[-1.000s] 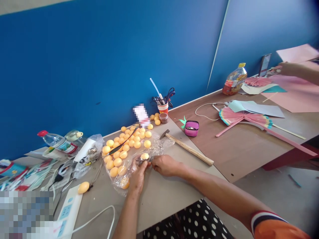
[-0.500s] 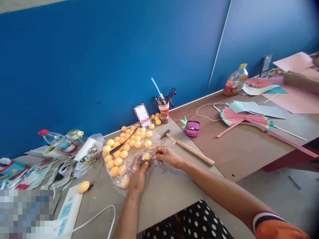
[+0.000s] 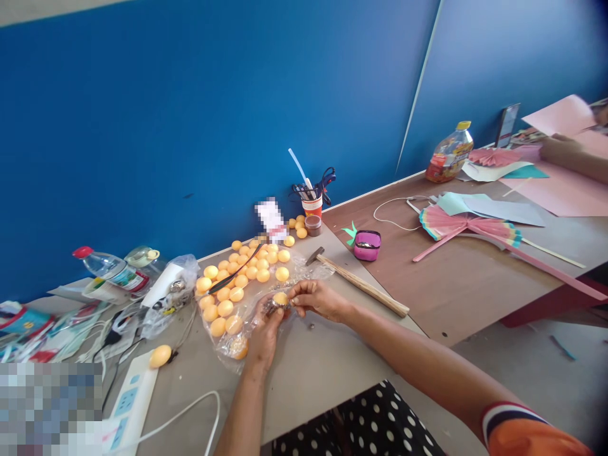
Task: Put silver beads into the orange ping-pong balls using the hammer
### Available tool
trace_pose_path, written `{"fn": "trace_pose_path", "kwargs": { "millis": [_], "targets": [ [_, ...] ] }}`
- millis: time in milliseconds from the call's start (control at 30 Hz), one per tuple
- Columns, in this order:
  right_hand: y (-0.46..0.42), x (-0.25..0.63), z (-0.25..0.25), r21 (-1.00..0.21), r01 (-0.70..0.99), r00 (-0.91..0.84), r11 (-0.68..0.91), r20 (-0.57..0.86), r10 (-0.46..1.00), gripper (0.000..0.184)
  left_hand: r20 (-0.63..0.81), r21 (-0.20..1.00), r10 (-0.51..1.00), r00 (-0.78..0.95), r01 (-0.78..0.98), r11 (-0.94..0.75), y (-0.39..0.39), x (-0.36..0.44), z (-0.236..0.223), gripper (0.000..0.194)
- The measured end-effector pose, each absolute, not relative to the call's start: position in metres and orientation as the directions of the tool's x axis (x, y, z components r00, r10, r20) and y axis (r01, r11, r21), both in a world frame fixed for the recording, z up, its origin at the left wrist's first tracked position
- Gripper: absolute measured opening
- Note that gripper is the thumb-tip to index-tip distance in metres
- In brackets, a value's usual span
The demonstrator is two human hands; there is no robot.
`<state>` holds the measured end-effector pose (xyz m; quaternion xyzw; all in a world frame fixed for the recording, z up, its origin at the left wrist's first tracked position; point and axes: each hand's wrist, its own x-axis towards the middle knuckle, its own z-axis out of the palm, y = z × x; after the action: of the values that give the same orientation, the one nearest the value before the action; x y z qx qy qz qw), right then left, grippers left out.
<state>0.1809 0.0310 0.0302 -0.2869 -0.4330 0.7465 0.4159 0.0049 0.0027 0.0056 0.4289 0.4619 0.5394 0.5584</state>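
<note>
My left hand (image 3: 265,335) is closed round an orange ball (image 3: 280,297), which looks like a ping-pong ball. Small silvery bits cover its lower side. Beside it, my right hand (image 3: 319,300) has thumb and fingers pinched together at the ball's right edge; whatever lies between the fingertips is too small to make out. Just behind and left of my hands, several more orange balls (image 3: 225,308) rest in and on a clear plastic bag (image 3: 223,349). One ball near my left wrist seems to have shiny bits on it too.
A hammer (image 3: 365,285) lies right of my hands. Beyond it are a purple pouch (image 3: 367,246) and a paper cup (image 3: 312,206) of tools. Bottles, cables and a power strip (image 3: 135,392) crowd the left. Paper fans (image 3: 468,225) and another person's hand (image 3: 563,151) are at right.
My right hand has shifted slightly left and down, closer to the ball. My left hand and the ball have stayed in place. The other person's hand and pink paper moved a little.
</note>
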Motion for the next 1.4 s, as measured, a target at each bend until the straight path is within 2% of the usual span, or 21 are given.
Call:
{"fn": "trace_pose_path", "kwargs": {
  "millis": [167,300,433,767,1400],
  "targets": [
    [0.033,0.179,0.025,-0.897,-0.378,-0.47,-0.231,-0.029,0.882,0.022,-0.091,0.968,0.995,0.034,-0.233,0.097,0.002,0.006,0.007,0.046],
    [0.034,0.18,0.025,-0.878,-0.406,-0.444,-0.254,-0.054,0.894,0.023,-0.087,0.968,0.995,0.04,-0.234,0.094,0.002,0.006,0.008,0.045],
    [0.034,0.181,0.027,-0.889,-0.359,-0.492,-0.283,-0.077,0.867,0.019,-0.088,0.97,0.995,0.045,-0.224,0.096,0.003,0.005,0.007,0.046],
    [0.033,0.172,0.016,-0.975,-0.193,-0.391,-0.108,-0.024,0.92,0.007,-0.086,0.975,0.995,0.053,-0.2,0.095,0.003,0.005,0.006,0.046],
    [0.03,0.168,0.017,-0.978,-0.156,-0.417,-0.139,-0.062,0.907,0.008,-0.081,0.992,0.996,0.042,-0.091,0.085,0.0,0.004,0.007,0.048]
  ]
}}
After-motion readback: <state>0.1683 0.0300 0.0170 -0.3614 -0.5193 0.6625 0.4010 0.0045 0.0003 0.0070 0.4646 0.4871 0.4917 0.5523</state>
